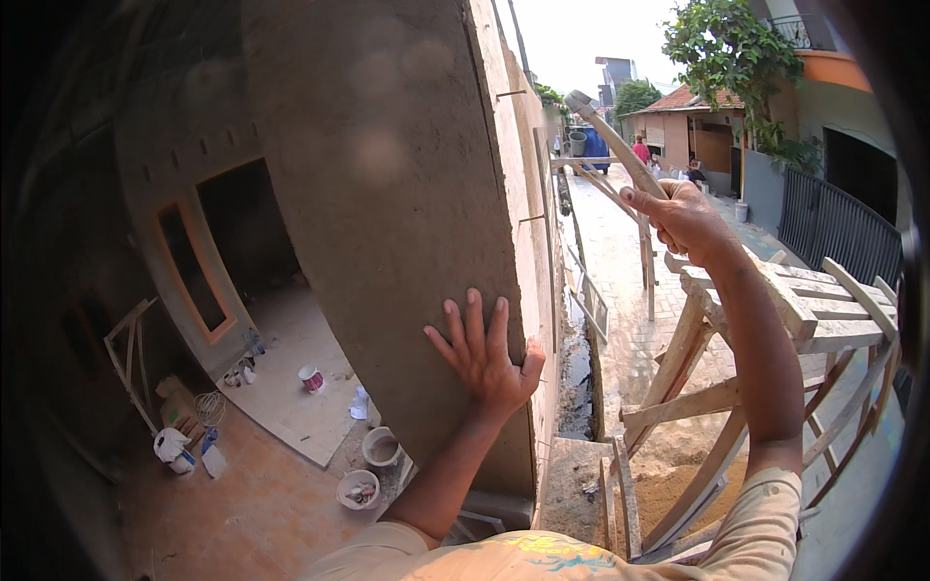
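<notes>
My left hand (492, 373) rests with spread fingers on the grey plastered column (407, 213), its thumb at the column's right edge. My right hand (693, 223) is raised to the right, fingers wrapped round the wooden handle of a hammer (625, 155). The hammer tilts up and to the left, its head apart from the column. A pale board (523, 145) runs up the column's right side. Out of that side stick a long nail (511, 94) and, lower down, a second nail (531, 219).
A rough wooden scaffold (823, 310) stands at right, above sand (683, 494). Below left, two white buckets (382, 447) (358, 490) sit on the floor near a paint pail (311, 378). A narrow ditch (577, 387) borders the paved lane (625, 339). People and a blue vehicle (593, 147) are farther off.
</notes>
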{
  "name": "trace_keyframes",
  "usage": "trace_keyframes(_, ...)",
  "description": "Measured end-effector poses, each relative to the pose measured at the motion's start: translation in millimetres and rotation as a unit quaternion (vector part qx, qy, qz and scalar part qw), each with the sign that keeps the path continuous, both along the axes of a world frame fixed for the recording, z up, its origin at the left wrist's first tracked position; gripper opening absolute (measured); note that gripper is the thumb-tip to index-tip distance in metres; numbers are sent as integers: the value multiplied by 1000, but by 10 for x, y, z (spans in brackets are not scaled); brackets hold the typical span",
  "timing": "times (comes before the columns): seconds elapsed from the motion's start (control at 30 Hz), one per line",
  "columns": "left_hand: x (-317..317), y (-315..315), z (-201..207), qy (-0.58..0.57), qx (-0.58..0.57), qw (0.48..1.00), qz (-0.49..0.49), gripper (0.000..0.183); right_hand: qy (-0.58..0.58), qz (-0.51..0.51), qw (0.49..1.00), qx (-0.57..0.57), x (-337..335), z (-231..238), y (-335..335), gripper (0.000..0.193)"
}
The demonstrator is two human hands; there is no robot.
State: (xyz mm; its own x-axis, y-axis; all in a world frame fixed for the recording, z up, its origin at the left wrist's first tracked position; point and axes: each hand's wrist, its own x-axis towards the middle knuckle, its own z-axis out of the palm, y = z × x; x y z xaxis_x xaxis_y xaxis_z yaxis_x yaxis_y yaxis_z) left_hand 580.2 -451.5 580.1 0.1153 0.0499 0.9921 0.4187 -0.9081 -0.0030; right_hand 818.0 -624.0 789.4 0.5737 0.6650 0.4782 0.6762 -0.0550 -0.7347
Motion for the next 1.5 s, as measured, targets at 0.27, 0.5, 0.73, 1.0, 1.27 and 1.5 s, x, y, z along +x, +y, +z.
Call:
trace_keyframes(0.27,-45,-40,9,12,-9,1000,9,80,-279,-166,934,146,-113,617,283,46)
trace_keyframes(0.5,-34,-5,-1,17,-5,1000,5,81,-344,-267,890,132,-505,939,422,50)
trace_keyframes(0.73,-32,-3,-12,15,0,1000,11,83,-384,-285,867,139,-640,918,406,50)
trace_keyframes(1.0,-17,6,-25,10,1,1000,8,82,-360,-241,899,65,-731,1034,297,50)
trace_keyframes(1.27,-16,9,-25,13,2,1000,10,81,-422,-302,844,136,-735,884,304,43)
trace_keyframes(1.5,-63,10,-16,22,-8,1000,4,83,-476,-297,816,137,-713,723,248,38)
